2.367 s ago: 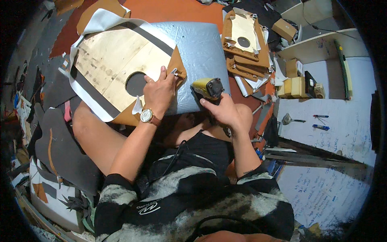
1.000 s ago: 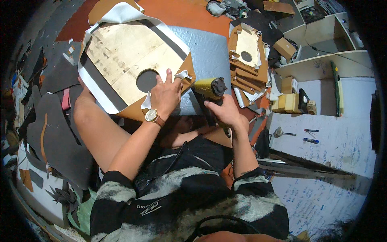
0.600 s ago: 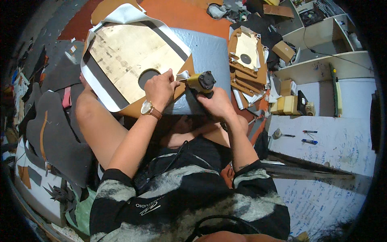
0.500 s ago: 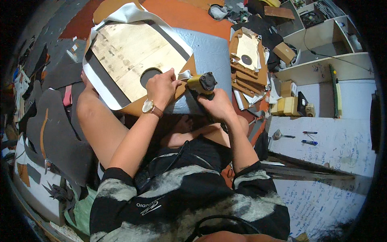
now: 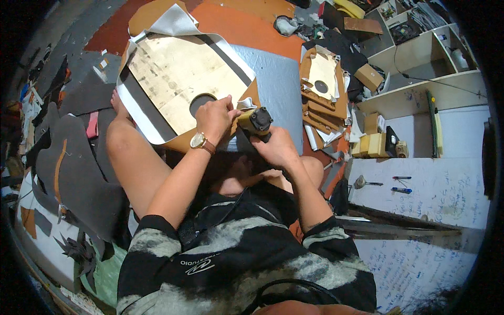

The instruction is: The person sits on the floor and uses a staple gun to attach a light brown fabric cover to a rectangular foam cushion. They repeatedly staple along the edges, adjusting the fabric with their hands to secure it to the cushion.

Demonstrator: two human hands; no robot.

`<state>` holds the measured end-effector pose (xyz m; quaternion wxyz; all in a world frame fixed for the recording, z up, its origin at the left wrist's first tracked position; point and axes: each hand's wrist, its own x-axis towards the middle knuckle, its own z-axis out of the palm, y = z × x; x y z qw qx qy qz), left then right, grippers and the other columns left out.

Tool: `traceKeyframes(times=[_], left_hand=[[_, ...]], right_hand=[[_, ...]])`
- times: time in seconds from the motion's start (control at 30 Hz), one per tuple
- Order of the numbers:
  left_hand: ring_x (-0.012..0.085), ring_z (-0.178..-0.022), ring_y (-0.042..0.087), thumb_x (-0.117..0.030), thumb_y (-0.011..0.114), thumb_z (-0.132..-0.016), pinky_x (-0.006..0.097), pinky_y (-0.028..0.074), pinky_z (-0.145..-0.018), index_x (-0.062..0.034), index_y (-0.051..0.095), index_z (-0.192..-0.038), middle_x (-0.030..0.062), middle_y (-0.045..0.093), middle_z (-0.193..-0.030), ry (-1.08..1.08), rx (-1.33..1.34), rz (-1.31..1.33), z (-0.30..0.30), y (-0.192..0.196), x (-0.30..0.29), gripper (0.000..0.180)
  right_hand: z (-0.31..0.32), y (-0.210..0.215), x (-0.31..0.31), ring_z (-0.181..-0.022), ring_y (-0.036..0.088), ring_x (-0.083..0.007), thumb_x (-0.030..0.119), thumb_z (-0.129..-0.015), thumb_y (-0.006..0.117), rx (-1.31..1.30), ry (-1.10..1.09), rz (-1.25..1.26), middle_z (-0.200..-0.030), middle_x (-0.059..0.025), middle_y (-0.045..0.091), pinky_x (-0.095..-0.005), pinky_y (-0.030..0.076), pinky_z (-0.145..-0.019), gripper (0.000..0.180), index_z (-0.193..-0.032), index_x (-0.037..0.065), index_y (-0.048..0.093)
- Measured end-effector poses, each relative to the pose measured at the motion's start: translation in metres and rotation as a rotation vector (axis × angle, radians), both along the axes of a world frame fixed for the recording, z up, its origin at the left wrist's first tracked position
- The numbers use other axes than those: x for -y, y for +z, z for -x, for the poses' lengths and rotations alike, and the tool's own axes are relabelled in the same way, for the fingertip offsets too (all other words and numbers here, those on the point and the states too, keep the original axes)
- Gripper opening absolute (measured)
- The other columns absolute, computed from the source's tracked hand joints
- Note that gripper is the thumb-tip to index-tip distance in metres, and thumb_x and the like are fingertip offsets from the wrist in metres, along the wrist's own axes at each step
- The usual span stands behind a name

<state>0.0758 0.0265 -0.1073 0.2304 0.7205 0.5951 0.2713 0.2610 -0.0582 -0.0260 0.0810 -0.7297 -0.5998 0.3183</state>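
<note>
Right hand (image 5: 276, 148) grasps yellow-and-black handheld tool (image 5: 254, 121). Left hand (image 5: 214, 121), curled, touches tan cover (image 5: 252, 93) beside holed wooden panel (image 5: 176, 73); grip unclear.

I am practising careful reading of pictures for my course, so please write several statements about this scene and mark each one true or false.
1. The right hand grips a yellow-and-black tool. True.
2. The watch is on the right wrist. False: it is on the left wrist.
3. The pale board has a round hole in it. True.
4. The left hand is far from the board. False: it is at the board's edge, beside the hole.
5. The stack of brown panels is left of the grey-blue pad. False: it is to the right of the pad.
</note>
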Motion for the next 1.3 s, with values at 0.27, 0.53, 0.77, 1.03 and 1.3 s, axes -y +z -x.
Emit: traceKeyframes(times=[0.27,0.53,0.77,1.03,1.3], left_hand=[[0.0351,-0.084,0.077,-0.040,0.074,-0.098,0.049,0.059,-0.074,-0.0156,0.079,-0.116,0.0082,0.082,-0.094,0.026,-0.047,-0.065,0.007,-0.014,0.003,0.031],[0.0577,-0.156,0.029,-0.058,0.083,-0.087,0.063,0.027,-0.127,-0.0047,0.043,-0.161,0.0360,0.037,-0.165,-0.015,-0.389,0.092,-0.024,0.011,0.043,0.100],[0.0528,-0.156,0.034,-0.050,0.087,-0.086,0.060,0.030,-0.128,-0.0098,0.042,-0.163,0.0372,0.040,-0.163,-0.192,-0.351,0.038,0.012,-0.001,0.048,0.097],[0.0422,-0.157,0.039,-0.029,0.093,-0.081,0.061,0.036,-0.125,-0.0236,0.050,-0.156,0.0180,0.042,-0.170,-0.439,-0.603,0.299,0.122,0.041,0.087,0.087],[0.0405,-0.093,0.074,-0.042,0.080,-0.095,0.049,0.058,-0.080,-0.0014,0.075,-0.109,0.0207,0.075,-0.098,-0.242,-0.236,0.086,0.030,0.058,0.071,0.043]], right_hand=[[-0.027,-0.005,-0.006,-0.103,0.079,-0.0324,0.032,-0.087,0.083,-0.202,-0.060,-0.035,-0.107,-0.0223,0.081,-0.0432,0.059,-0.092,0.047,-0.121,0.000,0.078],[-0.107,-0.032,-0.021,-0.109,0.077,-0.0401,0.041,-0.087,0.083,0.006,-0.263,-0.117,-0.113,-0.0240,0.080,-0.0469,0.059,-0.096,0.052,-0.122,0.002,0.079],[-0.107,-0.025,-0.026,-0.109,0.076,-0.0429,0.043,-0.088,0.081,-0.082,-0.272,-0.053,-0.111,-0.0265,0.079,-0.0491,0.058,-0.097,0.052,-0.119,0.001,0.079],[-0.111,-0.030,-0.019,-0.108,0.075,-0.0471,0.047,-0.087,0.080,-0.137,-0.250,-0.128,-0.107,-0.0314,0.077,-0.0507,0.058,-0.097,0.055,-0.115,-0.001,0.079],[-0.095,-0.018,-0.026,-0.110,0.075,-0.0443,0.047,-0.087,0.081,-0.148,-0.152,-0.145,-0.110,-0.0270,0.078,-0.0494,0.058,-0.098,0.052,-0.117,0.004,0.080]])
